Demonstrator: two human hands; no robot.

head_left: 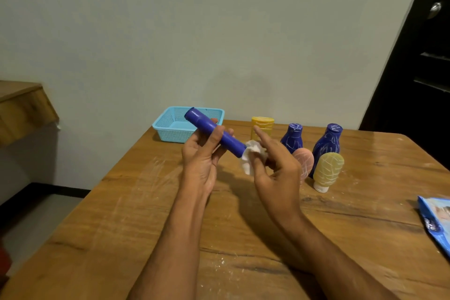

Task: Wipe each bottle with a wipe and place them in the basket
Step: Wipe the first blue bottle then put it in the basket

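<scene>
The left hand [204,153] is clamped around a blue tube [214,132], holding it in the air above the table [146,214], tilted so its capped end points up toward the basket [175,126]. The right hand [275,165] pinches a crumpled white wipe [252,157] between thumb and fingers, forefinger stretched out, and presses it against the tube's lower end. The basket, light blue and perforated, sits at the table's far left corner, with nothing visible inside. Along the far edge, to the basket's right, stand a yellow bottle [264,125] and two blue bottles [293,137] [327,147], all scribbled with white marks. Just in front of the blue pair stand a pink bottle [305,161], partly hidden by the right hand, and a tan bottle [327,173] resting on its white cap. A blue wipes pack [435,221] lies at the right edge.
</scene>
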